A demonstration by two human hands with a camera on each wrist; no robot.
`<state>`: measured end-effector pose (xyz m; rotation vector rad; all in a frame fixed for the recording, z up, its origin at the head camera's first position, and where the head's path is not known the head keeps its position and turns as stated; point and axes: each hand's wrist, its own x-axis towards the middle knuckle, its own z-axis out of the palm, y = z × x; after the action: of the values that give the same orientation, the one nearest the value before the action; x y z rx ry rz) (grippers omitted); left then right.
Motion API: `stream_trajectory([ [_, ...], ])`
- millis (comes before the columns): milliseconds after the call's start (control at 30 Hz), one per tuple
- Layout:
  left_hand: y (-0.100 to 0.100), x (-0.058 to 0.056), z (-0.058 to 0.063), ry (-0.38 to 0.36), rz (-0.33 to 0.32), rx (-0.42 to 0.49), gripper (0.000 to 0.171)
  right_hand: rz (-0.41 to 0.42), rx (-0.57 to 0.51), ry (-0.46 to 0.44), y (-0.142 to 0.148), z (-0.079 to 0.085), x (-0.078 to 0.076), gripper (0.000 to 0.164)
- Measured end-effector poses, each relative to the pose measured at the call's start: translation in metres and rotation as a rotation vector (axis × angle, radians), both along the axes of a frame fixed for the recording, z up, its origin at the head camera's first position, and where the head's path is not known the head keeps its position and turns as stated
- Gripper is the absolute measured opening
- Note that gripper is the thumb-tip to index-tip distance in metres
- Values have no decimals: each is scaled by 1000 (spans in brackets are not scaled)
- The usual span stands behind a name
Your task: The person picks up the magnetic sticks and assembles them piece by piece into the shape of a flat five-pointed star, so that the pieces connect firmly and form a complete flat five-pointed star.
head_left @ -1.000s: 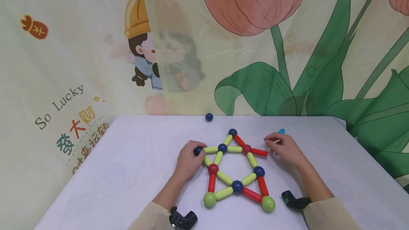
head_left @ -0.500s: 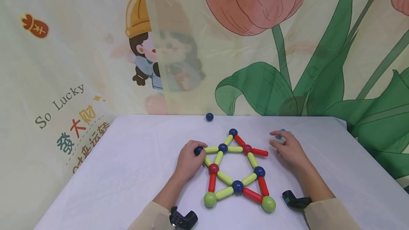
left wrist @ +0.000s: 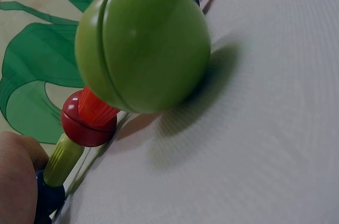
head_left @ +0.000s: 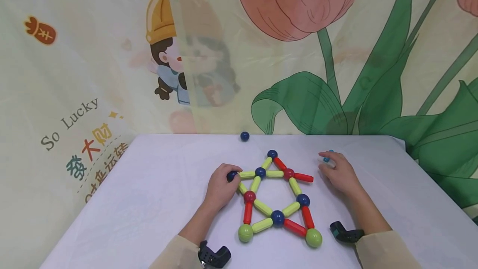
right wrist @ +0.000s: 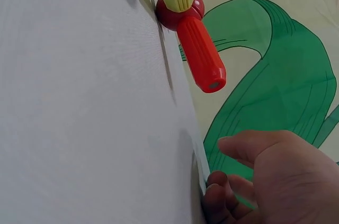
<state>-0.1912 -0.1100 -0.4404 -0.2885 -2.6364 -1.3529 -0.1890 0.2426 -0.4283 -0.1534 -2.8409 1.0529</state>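
Note:
A flat star-like frame of magnetic sticks (head_left: 263,209) and balls lies on the white table. My left hand (head_left: 222,188) holds the dark blue ball (head_left: 231,176) at its left corner, fingers partly covering it. In the left wrist view, a large green ball (left wrist: 143,46) fills the foreground. On the frame's right side, a red stick (head_left: 304,177) juts from a red ball (head_left: 288,173), its far end free. My right hand (head_left: 341,173) hovers right of that stick, fingers loosely bent and thumb apart. A small light-blue object (head_left: 326,159) shows behind its fingers, mostly hidden.
A loose dark blue ball (head_left: 244,136) sits at the table's back edge. A printed cloth with tulips (head_left: 302,3) hangs behind the table (head_left: 149,194). Black wrist cameras (head_left: 214,255) are strapped to both forearms.
My right hand has drifted right, away from the red stick's free end, and more of the light-blue object shows. My left hand stays on the blue ball.

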Motion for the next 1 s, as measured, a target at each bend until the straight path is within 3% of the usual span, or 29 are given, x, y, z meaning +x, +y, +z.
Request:
stream_trajectory([
  [567,0,0,0,-1,0,-3,21,-61,82,23,-1,0,1,31],
  [767,0,0,0,-1,0,-3,21,-71,47,41,-2,0,1,33],
  [1000,0,0,0,1,1,-4,21,-153,-18,95,2,3,2,35],
])
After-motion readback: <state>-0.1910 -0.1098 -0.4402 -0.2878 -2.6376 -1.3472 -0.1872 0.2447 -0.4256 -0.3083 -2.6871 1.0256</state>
